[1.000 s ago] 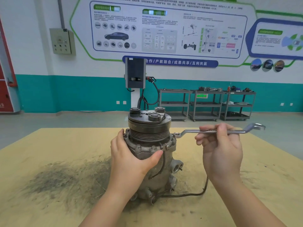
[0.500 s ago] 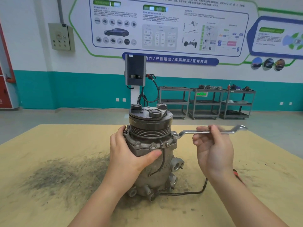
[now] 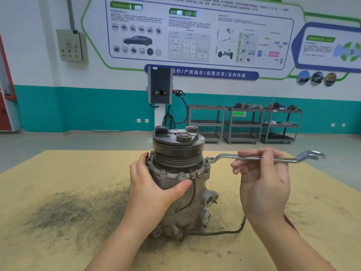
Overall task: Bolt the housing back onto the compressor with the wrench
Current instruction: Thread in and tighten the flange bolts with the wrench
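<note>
While the compressor [image 3: 181,184] stands upright on the counter [image 3: 58,173], its housing [image 3: 172,176] is gripped by the left hand [image 3: 154,190]. The wrench [image 3: 263,158] is pinched by the right hand [image 3: 263,184], ring end at a flange bolt [image 3: 207,165].

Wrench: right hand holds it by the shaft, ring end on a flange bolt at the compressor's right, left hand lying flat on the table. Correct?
Not quite. In the head view the left hand is not on the table; it grips the compressor body. The rest holds: the right hand holds the wrench by the shaft, ring end at the flange bolt on the right.
</note>
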